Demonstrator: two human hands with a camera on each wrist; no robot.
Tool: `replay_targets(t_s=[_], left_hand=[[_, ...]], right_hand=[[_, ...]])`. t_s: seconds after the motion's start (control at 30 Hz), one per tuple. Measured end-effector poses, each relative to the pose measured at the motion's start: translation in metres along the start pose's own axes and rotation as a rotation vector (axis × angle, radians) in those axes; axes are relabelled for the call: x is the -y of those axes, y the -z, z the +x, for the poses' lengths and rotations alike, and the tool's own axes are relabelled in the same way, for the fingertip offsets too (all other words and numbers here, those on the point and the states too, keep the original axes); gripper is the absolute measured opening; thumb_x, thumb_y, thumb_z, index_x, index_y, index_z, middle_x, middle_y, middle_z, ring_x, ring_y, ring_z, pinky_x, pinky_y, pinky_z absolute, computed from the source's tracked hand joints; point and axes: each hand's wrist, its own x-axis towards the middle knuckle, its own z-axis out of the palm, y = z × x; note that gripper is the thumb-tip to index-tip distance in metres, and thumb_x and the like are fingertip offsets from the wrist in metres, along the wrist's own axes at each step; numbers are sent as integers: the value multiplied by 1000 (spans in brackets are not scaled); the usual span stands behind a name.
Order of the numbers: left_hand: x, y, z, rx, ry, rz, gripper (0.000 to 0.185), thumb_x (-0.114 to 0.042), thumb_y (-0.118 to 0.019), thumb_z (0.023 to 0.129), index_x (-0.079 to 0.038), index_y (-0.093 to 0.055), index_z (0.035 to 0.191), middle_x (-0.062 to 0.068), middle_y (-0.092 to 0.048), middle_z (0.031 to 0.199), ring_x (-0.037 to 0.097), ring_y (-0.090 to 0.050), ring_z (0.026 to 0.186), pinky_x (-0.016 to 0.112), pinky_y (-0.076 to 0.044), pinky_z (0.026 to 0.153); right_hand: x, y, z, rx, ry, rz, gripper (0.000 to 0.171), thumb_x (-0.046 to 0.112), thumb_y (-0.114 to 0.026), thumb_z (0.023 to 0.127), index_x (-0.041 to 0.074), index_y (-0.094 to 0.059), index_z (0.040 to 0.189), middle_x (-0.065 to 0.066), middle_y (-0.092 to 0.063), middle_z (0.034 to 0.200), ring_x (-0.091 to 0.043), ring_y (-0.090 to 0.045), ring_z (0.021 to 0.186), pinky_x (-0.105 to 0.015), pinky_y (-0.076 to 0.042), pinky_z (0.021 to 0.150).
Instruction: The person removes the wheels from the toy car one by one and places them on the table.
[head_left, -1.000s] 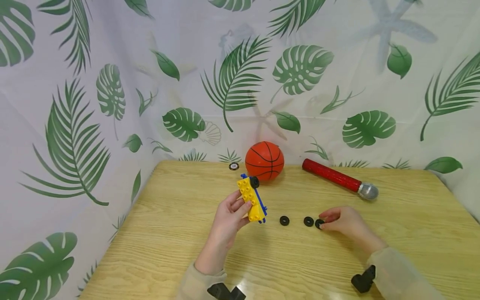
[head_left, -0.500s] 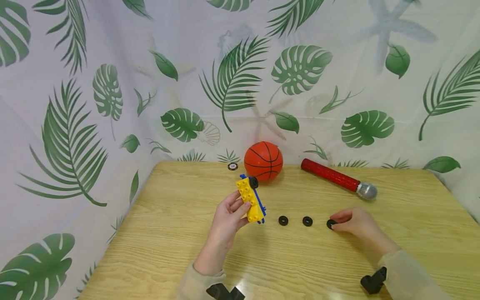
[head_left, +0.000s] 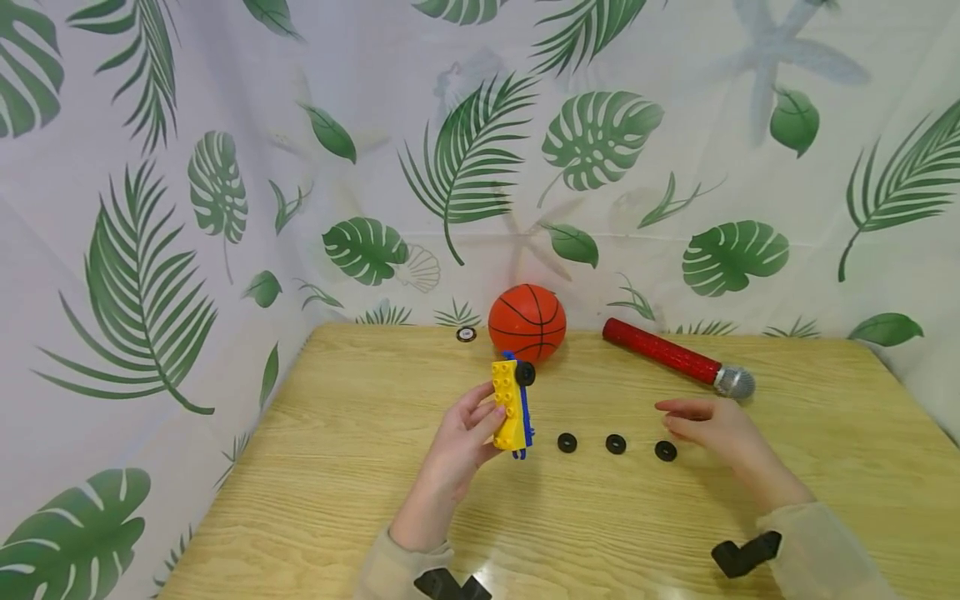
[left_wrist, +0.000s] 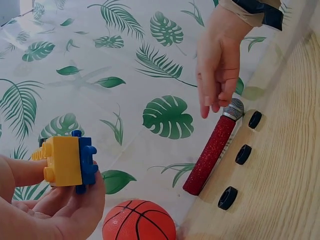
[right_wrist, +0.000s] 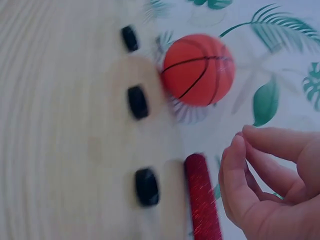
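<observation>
From the head view, I'm holding the yellow-and-blue block car [head_left: 513, 404] up off the wooden table [head_left: 337, 467] in my left hand [head_left: 461, 442], fingers and thumb pinching its side, one black wheel [head_left: 526, 374] sitting at its top end. My right hand [head_left: 712, 427] is hovering just above the table, fingers loose and gripping nothing, right beside the nearest of three loose black wheels [head_left: 665, 451] lying in a row. Behind them, an orange basketball [head_left: 527, 322] and a red toy microphone [head_left: 678, 358] are resting near the leaf-print cloth.

From the left wrist, I'm pinching the block car [left_wrist: 67, 161] between fingertips and thumb, studs facing left. My right hand [left_wrist: 217, 67] is hanging relaxed above the microphone's silver head [left_wrist: 233, 108], with the wheels [left_wrist: 243, 154] lined along the table edge.

From the right wrist, blurry, my fingers [right_wrist: 260, 170] are curling loosely, empty, near the closest wheel [right_wrist: 146, 187].
</observation>
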Motion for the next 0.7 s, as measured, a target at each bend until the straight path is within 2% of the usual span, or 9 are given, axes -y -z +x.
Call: replay_targets(t_s=[0.1,0.17,0.27,0.33,0.6,0.7], left_hand=[[0,0,0,16,9,2,50,-16,-47,105,-3,-34,152,21,-56,139,20,-64,113,43,-53,100],[0,0,0,24,13,-4,50,-16,-47,106,-4,-33,152,21,-56,139,22,-64,114,43,-53,100],[0,0,1,39,12,-13,50,-15,-45,106,-4,-32,153,21,-56,139,23,-64,117,42,-53,100],[1,0,1,48,10,-16,49,-14,-44,106,-3,-32,153,21,-56,139,24,-64,117,41,-53,100],[2,0,1,85,4,-18,48,-12,-42,107,-1,-32,152,23,-55,140,27,-63,119,39,-54,99],[3,-1,1,117,-5,-14,47,-11,-41,107,0,-32,152,25,-54,140,33,-60,124,40,-53,100]], right_hand=[[17,-2,-3,19,40,65,47,21,-62,99,-9,-54,135,-20,-64,129,1,-68,91,-20,-58,82],[27,-4,-5,29,68,118,48,19,-61,99,-10,-53,135,-6,-68,122,2,-68,93,-18,-57,83],[40,-6,-9,48,109,183,47,16,-60,100,-14,-50,135,14,-67,109,3,-66,93,-18,-57,83],[48,-7,-12,57,125,209,47,15,-59,100,-15,-50,135,20,-66,104,2,-66,93,-18,-57,83],[66,-17,-18,71,205,308,37,11,-60,99,-6,-58,132,17,-69,103,-3,-66,93,-19,-57,83],[72,-21,-20,88,210,338,37,11,-60,99,-1,-58,133,15,-69,106,-6,-67,95,-19,-57,84]])
